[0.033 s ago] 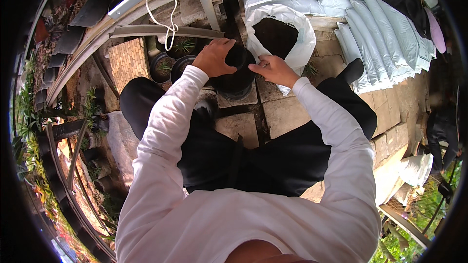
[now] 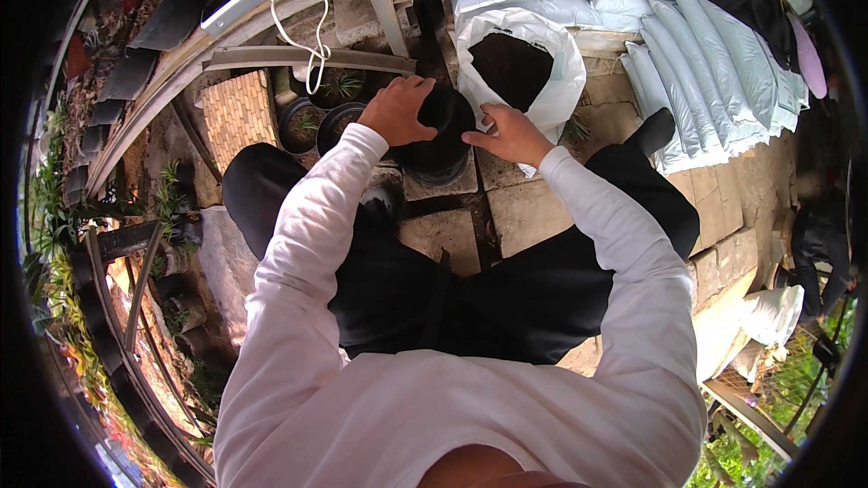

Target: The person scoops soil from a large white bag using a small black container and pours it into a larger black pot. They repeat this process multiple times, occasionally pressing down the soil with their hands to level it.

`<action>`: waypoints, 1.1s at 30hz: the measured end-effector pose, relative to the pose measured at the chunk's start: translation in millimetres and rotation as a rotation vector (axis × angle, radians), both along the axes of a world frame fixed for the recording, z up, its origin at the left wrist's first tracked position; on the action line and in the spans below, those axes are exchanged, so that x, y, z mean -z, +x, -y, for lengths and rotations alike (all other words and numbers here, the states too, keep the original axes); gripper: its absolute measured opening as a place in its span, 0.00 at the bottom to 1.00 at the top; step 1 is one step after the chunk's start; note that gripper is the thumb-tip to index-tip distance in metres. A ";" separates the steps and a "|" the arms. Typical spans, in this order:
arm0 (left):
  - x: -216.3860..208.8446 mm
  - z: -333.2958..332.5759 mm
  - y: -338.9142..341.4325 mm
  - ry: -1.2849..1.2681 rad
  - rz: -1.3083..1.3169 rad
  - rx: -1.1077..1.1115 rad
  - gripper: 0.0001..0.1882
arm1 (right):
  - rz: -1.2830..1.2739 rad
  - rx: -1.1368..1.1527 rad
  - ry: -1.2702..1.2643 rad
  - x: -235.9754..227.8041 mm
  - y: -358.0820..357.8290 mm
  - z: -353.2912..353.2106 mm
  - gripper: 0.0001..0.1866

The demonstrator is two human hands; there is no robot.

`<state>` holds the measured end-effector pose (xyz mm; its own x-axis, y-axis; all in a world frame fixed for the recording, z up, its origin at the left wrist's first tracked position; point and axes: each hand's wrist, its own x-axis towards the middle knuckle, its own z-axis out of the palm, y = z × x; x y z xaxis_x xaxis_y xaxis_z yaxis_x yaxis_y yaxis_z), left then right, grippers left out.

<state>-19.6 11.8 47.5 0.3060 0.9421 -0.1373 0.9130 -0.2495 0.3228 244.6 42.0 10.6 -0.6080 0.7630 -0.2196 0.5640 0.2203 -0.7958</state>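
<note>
the floor (image 2: 529, 215) is paved with tan slabs, dark gaps running between some of them. reading the view as a clock face, a round black pot (image 2: 438, 168) stands on it near twelve o'clock. just beside it, at one o'clock, sits an open white bag (image 2: 567, 81) with dark contents. smaller dark pots (image 2: 287, 133) cluster at ten; plump pale bags (image 2: 694, 81) lean together at two, lower ends on the paving.

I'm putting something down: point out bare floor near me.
Bare: the slab between the black pot, open white bag and your right leg; also the paving between your right knee and leaning bags. Crowded: left of the black pot, with smaller pots and a woven panel.
</note>
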 end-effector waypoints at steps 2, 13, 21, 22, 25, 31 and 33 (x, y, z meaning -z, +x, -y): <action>9.6 6.9 3.5 -0.099 -0.111 -0.002 0.48 | 0.182 -0.121 0.144 7.4 -1.2 2.8 0.42; 43.3 2.4 -0.5 0.088 0.059 -0.078 0.48 | 0.164 -0.110 -0.031 18.2 -13.1 21.0 0.58; 41.6 22.6 15.9 0.049 0.174 -0.018 0.47 | 0.185 -0.144 -0.009 32.4 -12.1 12.8 0.58; 44.7 18.0 14.1 0.111 0.162 -0.052 0.47 | 0.196 -0.147 -0.003 34.2 -13.6 12.4 0.57; 38.0 9.9 6.6 0.125 0.138 -0.187 0.46 | 0.168 -0.142 0.024 37.5 -13.0 14.0 0.58; 45.8 26.9 8.2 0.177 0.189 -0.235 0.45 | 0.207 -0.148 0.038 39.6 -15.0 12.5 0.60; 53.4 29.1 6.0 0.142 0.223 -0.266 0.45 | 0.243 -0.145 0.041 38.2 -17.0 12.1 0.60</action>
